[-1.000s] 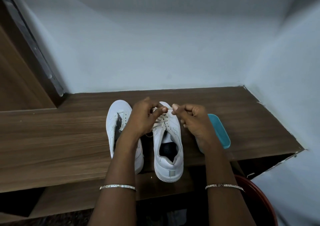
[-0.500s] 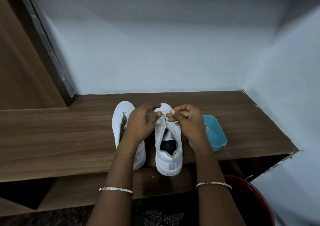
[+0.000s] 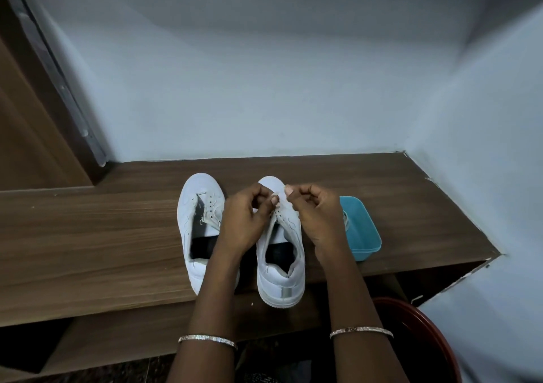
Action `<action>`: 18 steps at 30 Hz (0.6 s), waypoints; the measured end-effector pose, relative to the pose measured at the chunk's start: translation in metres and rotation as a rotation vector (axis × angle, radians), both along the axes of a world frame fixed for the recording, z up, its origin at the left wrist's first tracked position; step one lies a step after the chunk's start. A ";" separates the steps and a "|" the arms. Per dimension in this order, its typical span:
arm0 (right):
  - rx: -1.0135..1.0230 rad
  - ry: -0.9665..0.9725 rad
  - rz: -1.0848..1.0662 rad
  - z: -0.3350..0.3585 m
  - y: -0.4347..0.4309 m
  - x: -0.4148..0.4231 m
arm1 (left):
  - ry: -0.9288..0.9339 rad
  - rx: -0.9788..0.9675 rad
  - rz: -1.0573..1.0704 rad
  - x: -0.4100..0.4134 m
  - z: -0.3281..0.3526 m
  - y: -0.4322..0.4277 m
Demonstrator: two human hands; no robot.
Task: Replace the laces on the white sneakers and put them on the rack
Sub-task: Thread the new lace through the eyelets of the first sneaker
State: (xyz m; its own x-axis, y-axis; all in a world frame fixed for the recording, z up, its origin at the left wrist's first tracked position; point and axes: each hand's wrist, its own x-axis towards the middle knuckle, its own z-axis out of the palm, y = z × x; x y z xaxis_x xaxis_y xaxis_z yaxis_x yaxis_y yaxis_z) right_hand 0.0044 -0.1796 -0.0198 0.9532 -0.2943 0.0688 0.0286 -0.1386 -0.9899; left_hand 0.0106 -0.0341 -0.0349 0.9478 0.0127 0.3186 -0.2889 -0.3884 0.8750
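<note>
Head view: left sneaker (image 3: 199, 206) and right sneaker (image 3: 282, 279) stand side by side on the shelf (image 3: 88, 250); my left hand (image 3: 246, 218) and right hand (image 3: 317, 215) each pinch what seems the lace (image 3: 276, 212) at the right sneaker's front eyelets; the left sneaker's eyelets look bare; most lacing remains, I judge.

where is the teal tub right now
In the head view the teal tub sits on the wooden shelf toward the right, just right of the right sneaker and partly behind the right hand.
</note>
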 end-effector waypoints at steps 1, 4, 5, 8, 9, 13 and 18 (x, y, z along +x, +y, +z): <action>-0.028 0.032 0.001 0.000 -0.002 0.000 | 0.011 -0.014 0.045 0.004 -0.003 0.001; -0.235 0.178 0.132 0.002 -0.009 -0.007 | 0.024 -0.016 0.085 0.012 -0.004 0.002; -0.335 0.222 0.200 0.003 -0.009 -0.011 | 0.021 0.010 0.080 0.011 -0.004 0.001; -0.589 0.225 0.298 -0.004 -0.005 -0.018 | -0.013 0.079 0.077 0.010 -0.005 0.002; -0.631 0.185 0.262 -0.008 -0.001 -0.018 | -0.009 0.082 0.065 0.011 -0.005 0.004; -0.652 0.051 0.045 -0.021 0.012 -0.015 | 0.022 0.059 0.017 0.013 -0.004 0.003; -0.506 -0.004 -0.072 -0.036 0.010 -0.009 | 0.052 0.128 0.031 0.016 -0.007 0.001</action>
